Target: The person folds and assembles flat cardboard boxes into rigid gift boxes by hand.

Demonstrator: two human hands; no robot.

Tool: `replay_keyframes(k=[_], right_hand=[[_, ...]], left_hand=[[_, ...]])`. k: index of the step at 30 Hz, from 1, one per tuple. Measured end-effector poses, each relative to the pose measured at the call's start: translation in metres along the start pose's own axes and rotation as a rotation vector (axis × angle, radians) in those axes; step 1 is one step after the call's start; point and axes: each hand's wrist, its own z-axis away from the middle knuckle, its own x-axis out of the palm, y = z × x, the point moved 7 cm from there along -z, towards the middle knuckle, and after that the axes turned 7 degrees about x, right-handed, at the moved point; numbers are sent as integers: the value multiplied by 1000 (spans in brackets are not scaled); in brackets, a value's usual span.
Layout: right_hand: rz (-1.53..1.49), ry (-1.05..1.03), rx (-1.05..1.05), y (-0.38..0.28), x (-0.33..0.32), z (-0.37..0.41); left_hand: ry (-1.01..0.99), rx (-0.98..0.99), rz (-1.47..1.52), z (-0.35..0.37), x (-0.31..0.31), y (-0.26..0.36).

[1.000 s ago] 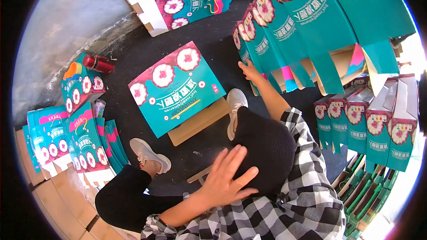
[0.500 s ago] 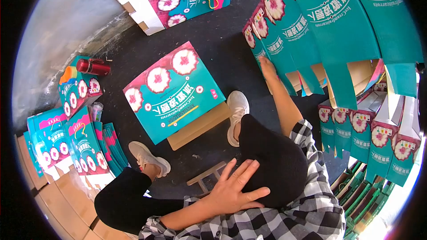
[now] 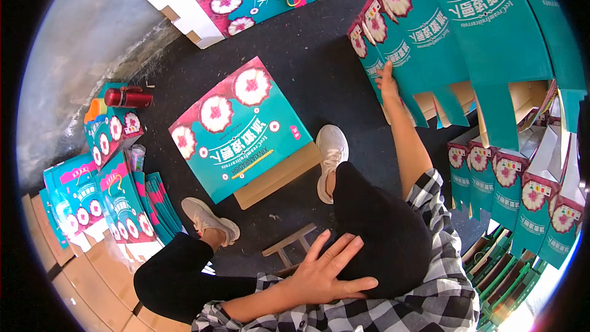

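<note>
My left hand (image 3: 329,270) rests on my black-clad knee (image 3: 384,233) with its fingers spread and nothing held. My right hand (image 3: 388,86) is at the near edge of the leftmost teal carton (image 3: 375,55) in the standing row at the upper right, fingers bent against its panel. Part of that grip is hidden. Between my feet and beyond them, a teal and magenta carton (image 3: 246,129) lies on the dark floor, with a brown flap (image 3: 279,175) sticking out toward me.
Another printed carton (image 3: 215,0) with white flaps lies at the top. At left are flattened printed boxes (image 3: 80,200), a red flask (image 3: 128,97) and brown cartons (image 3: 101,270). Smaller printed boxes (image 3: 504,172) stand at right. A wooden frame (image 3: 292,246) lies near my left hand.
My right hand's fingers have bent more at the carton's edge. The row of cartons sits slightly further right in the view. My left hand stays on the knee.
</note>
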Motion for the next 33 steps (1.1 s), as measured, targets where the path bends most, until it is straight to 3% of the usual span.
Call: replay_keyframes(k=[16, 19, 22, 23, 26, 27, 30, 31, 32, 33], right_hand=[[-109, 81, 17, -11, -142, -97], [-50, 115, -30, -11, -168, -115], [-29, 120, -73, -20, -179, -115], [-24, 126, -93, -22, -179, -117], [-100, 125, -123, -14, -173, -120], [-120, 135, -160, -15, -171, -121], [82, 101, -305, -36, -128, -96], [148, 84, -349, -44, -102, -72], [108, -108, -185, -37, -70, -50], [170, -255, -69, -32, -31, -31]], left_hand=[[-44, 45, 52, -24, 22, -14], [-185, 165, -18, -26, 25, -18], [-246, 80, 140, -29, 9, -35], [-84, 82, 61, -22, -8, -50], [407, -311, -521, 19, -84, -111], [523, -611, -567, 40, -112, -140], [656, -822, -818, 144, -168, -212], [686, -906, -794, 185, -180, -238], [722, -1025, -685, 230, -186, -267], [802, -1145, -326, 279, -185, -303]])
